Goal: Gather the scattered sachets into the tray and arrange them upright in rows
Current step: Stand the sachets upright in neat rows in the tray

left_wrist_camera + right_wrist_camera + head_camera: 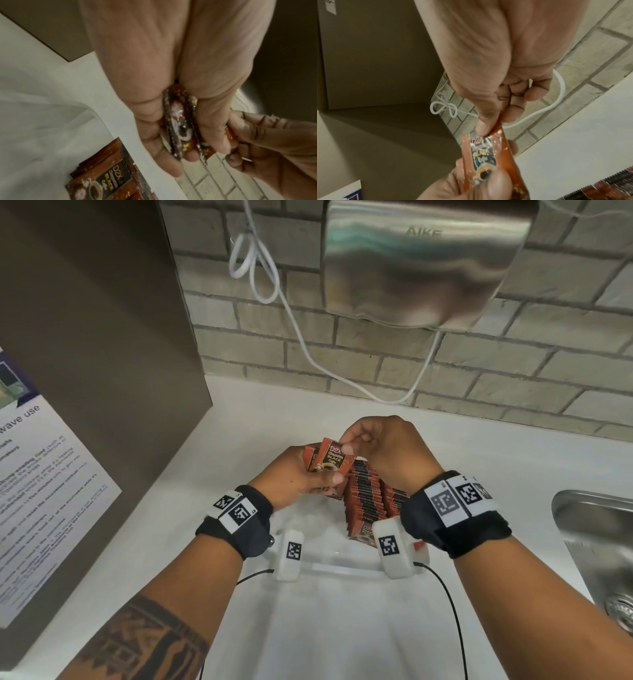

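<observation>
My left hand (pixel 308 474) grips a small stack of red-brown coffee sachets (pixel 329 462) above the far end of a clear tray (pixel 342 568). In the left wrist view the stack (pixel 180 129) sits edge-on between the thumb and fingers (pixel 150 135). My right hand (pixel 370 446) pinches the top edge of the front sachet (pixel 486 152) between thumb and forefinger. Inside the tray, two rows of sachets (pixel 366 498) stand upright, packed close; the same rows (pixel 106 180) show in the left wrist view.
The tray stands on a white counter (pixel 496 460). A steel sink (pixel 599 549) lies at the right. A brown cabinet side with a paper notice (pixel 44 494) stands at the left. A brick wall, a hand dryer (pixel 421 258) and its white cable (pixel 342 374) are behind.
</observation>
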Motion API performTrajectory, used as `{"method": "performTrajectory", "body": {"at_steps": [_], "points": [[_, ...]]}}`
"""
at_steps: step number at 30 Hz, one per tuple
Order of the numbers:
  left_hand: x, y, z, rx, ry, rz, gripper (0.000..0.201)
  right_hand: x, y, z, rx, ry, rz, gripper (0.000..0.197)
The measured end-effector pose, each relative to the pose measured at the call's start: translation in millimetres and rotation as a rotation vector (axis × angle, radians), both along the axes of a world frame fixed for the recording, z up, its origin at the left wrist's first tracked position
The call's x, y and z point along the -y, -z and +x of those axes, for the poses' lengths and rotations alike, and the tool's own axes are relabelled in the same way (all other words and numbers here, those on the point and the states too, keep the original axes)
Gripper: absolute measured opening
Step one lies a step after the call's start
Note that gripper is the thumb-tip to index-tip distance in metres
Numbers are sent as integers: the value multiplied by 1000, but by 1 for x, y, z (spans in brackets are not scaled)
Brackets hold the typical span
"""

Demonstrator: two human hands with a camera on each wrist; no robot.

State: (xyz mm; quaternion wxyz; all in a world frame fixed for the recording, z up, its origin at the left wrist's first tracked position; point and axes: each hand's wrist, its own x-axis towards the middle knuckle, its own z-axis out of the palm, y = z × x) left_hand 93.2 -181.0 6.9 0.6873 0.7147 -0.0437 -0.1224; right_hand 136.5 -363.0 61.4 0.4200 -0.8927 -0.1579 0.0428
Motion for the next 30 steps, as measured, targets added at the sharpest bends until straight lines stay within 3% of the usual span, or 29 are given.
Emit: {"method": "performTrajectory", "body": {"at_steps": [5, 8, 10, 14, 19, 22, 30], "points": [[-20, 15, 5, -217, -77, 335, 19, -5, 7, 9, 56, 14, -164, 14], [-17, 19, 8, -336, 8, 589, 16, -12, 25, 18, -33, 47, -330, 12], [-10, 22, 13, -342, 64, 664, 21, -19, 34, 21, -95, 73, -411, 11], [6, 35, 25, -407, 204, 697, 31, -33, 51, 25, -127, 106, -543, 14], [14, 49, 40, -466, 277, 789, 30, -38, 71, 29, -139, 63, -669, 13], [15, 55, 48, -499, 306, 811, 23, -38, 76, 32, -109, 43, -673, 19], [19, 60, 56, -517, 342, 821, 37, -32, 77, 39, -68, 19, -641, 26]]}}
